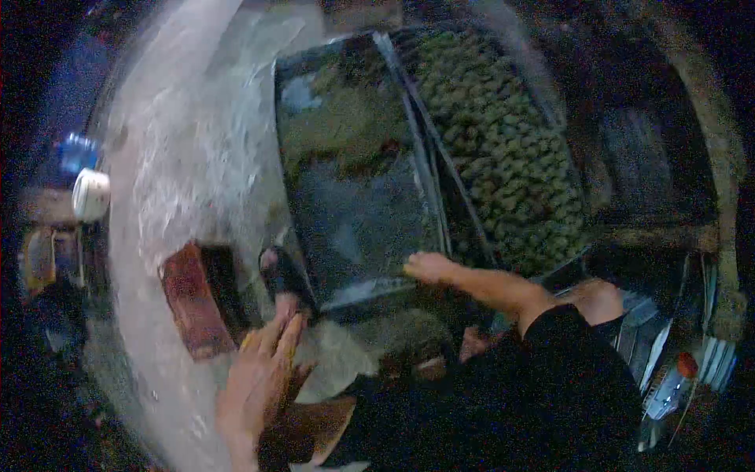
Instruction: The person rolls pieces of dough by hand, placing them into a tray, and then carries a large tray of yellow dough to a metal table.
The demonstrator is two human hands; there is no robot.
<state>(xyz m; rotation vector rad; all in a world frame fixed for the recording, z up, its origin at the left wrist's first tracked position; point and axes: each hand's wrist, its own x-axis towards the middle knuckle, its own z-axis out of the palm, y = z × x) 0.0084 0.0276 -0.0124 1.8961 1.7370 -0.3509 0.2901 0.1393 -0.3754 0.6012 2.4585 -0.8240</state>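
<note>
Tray (pixel 350 220) lies flat on the floor (pixel 189 157) in front of me, probably so that its near edge is within easy reach. A brownish mound (pixel 358 122) covers much of its far part; the near part looks dark and smooth. Lying flat, I judge, keeps that loose stuff from sliding. My right hand (pixel 431 268) is at the tray's near right corner, fingers bent close together; with the blur I cannot tell whether they pinch something or touch the rim. My left hand (pixel 255 381) is to the left of the tray's near edge, fingers stretched out rather than curled round anything, yellow showing at the tips; it seems idle, held out of the way. My sandal (pixel 277 266) is planted just beside the tray's near left corner, perhaps for a steady stance. Further left of the tray sits a red block (pixel 195 303). Close along the tray's right side, a bin (pixel 464 191) holds many green lumps (pixel 507 149), likely set there to share one arm's reach. A bottle (pixel 668 395) is well apart to the tray's right.
</note>
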